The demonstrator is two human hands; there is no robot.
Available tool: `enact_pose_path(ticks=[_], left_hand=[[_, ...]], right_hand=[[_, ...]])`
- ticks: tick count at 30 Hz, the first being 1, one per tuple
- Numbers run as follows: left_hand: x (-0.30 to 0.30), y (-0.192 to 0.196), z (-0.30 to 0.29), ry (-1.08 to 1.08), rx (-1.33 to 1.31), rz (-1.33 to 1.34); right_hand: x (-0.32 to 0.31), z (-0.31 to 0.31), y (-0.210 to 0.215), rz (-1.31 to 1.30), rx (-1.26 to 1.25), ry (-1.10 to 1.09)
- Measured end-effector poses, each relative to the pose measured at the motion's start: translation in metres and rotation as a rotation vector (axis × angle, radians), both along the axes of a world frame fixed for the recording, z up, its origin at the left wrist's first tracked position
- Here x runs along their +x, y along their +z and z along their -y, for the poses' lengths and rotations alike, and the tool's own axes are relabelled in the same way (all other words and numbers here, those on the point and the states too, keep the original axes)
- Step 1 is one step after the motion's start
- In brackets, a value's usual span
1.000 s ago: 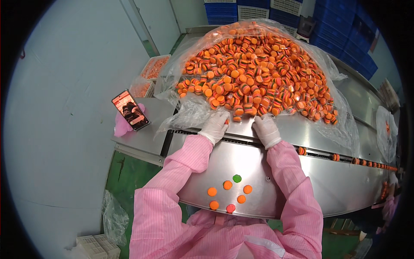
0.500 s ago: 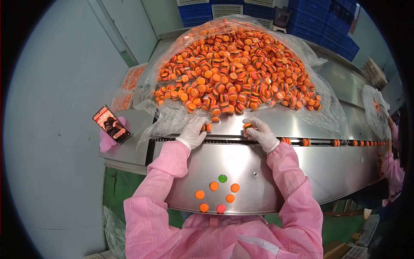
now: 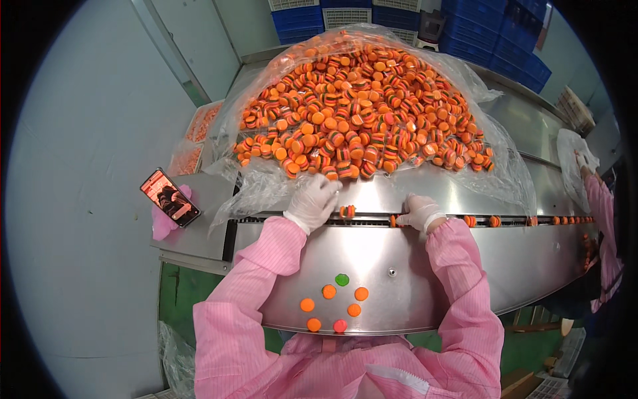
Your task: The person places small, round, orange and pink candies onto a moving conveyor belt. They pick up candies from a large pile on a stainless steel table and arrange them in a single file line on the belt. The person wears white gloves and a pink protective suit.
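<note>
A large heap of burger-like layered gummy candies point(image 3: 359, 113), orange with green and red bands, lies on clear plastic sheeting. At the heap's near edge is my gloved left hand point(image 3: 315, 202), fingers bent against the nearest candies; whatever they hold is hidden. My gloved right hand point(image 3: 420, 213) is over the conveyor slot point(image 3: 372, 221), its fingers closed at a layered gummy candy point(image 3: 393, 221) standing there. Between my hands, another layered candy point(image 3: 347, 211) sits at the slot. Farther right, several candies point(image 3: 495, 221) stand in the same slot.
Loose orange discs point(image 3: 329, 291), a green disc point(image 3: 341, 279) and a pink disc point(image 3: 339, 326) lie on the steel table point(image 3: 286, 266) before me. A phone point(image 3: 170, 197) leans on pink cloth at left. A co-worker's sleeve point(image 3: 601, 219) shows at right; blue crates point(image 3: 475, 30) stand behind.
My left hand has moved right and up to the heap's edge, leaving a candy at the slot. My right hand has shifted right and down, bringing its candy to the slot.
</note>
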State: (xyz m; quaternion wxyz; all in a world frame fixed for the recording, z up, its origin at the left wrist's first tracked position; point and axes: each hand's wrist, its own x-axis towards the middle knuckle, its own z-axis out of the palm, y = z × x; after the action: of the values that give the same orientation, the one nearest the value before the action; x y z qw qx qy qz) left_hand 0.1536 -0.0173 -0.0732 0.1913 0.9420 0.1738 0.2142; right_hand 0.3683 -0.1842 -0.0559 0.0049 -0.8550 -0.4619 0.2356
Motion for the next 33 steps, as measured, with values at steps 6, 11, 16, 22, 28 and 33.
enact_pose_path(ticks=[6,11,16,22,28,33], left_hand=[[0.030,0.003,-0.017,0.146,0.180,-0.128],[0.033,-0.009,-0.030,0.165,0.266,-0.146],[0.020,-0.014,-0.036,0.167,0.370,-0.226],[0.019,-0.005,-0.015,0.105,0.273,-0.248],[0.017,-0.018,-0.018,0.023,0.343,-0.266],[0.016,-0.018,-0.015,0.053,0.203,-0.154]], right_hand=[[-0.037,-0.049,0.006,0.146,0.764,0.320],[-0.059,-0.107,-0.025,0.205,0.811,0.383],[-0.066,-0.110,-0.030,0.268,0.697,0.427],[-0.076,-0.094,-0.049,0.417,0.723,0.398],[-0.060,-0.073,-0.048,0.406,0.599,0.344],[-0.042,-0.053,-0.038,0.077,0.837,0.214]])
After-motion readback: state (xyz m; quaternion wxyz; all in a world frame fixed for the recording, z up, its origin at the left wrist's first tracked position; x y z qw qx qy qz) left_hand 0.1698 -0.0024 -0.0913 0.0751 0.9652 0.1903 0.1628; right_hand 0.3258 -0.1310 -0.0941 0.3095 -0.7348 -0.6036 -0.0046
